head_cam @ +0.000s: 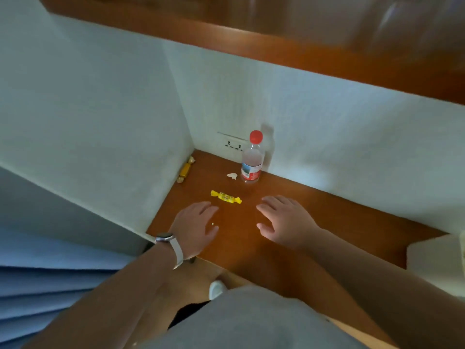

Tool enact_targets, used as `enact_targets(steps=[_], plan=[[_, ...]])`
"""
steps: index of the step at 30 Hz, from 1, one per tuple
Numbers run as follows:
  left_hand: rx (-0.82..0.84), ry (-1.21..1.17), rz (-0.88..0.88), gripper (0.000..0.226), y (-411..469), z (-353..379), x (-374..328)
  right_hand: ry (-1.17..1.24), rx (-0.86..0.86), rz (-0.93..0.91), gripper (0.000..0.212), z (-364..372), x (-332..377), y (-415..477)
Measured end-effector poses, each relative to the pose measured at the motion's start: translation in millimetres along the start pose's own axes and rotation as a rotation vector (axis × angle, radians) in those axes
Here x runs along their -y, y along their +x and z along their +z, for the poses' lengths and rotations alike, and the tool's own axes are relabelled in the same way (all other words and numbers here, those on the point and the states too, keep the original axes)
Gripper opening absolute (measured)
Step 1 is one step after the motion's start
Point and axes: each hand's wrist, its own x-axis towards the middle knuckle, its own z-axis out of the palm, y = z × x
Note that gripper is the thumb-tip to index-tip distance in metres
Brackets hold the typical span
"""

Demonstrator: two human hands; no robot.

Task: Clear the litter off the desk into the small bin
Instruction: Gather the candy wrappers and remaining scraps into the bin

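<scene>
1. We see an orange-wrapped candy point(185, 170) lying along the desk's point(314, 217) left edge against the wall, and a yellow candy wrapper point(226, 196) near the desk's middle
2. Our left hand point(195, 229) and right hand point(284, 220) hover flat, fingers spread, holding nothing
3. We judge it best to pinch the yellow wrapper first, just beyond the left fingertips
4. A white paper scrap point(232, 176) lies just beside the red-capped bottle point(252, 159) near the back corner
5. No bin is in view; everything is blurred
</scene>
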Motion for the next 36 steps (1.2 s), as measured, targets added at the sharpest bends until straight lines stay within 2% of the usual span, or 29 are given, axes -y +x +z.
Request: enact_targets(steps=[8, 14, 22, 31, 36], plan=[[0.135, 0.117, 0.007, 0.050, 4.0, 24.9, 60.8, -0.018, 0.059, -0.003, 0.047, 32.1, 35.6, 48.6], [0.085, -0.064, -0.132, 0.045, 18.2, 42.0, 75.9, -0.047, 0.026, -0.019, 0.045, 53.2, 40.1, 79.5], [-0.006, -0.156, -0.151, 0.029, 29.8, 60.1, 79.2, -0.017, 0.034, 0.019, 0.049, 69.3, 31.9, 128.5], [-0.084, -0.227, -0.212, 0.024, 29.5, 56.0, 77.2, 0.037, 0.058, 0.050, 0.024, 72.9, 31.0, 139.9], [-0.153, -0.256, -0.176, 0.023, 29.8, 40.6, 64.0, 0.053, 0.070, 0.095, 0.022, 59.6, 25.7, 118.1]])
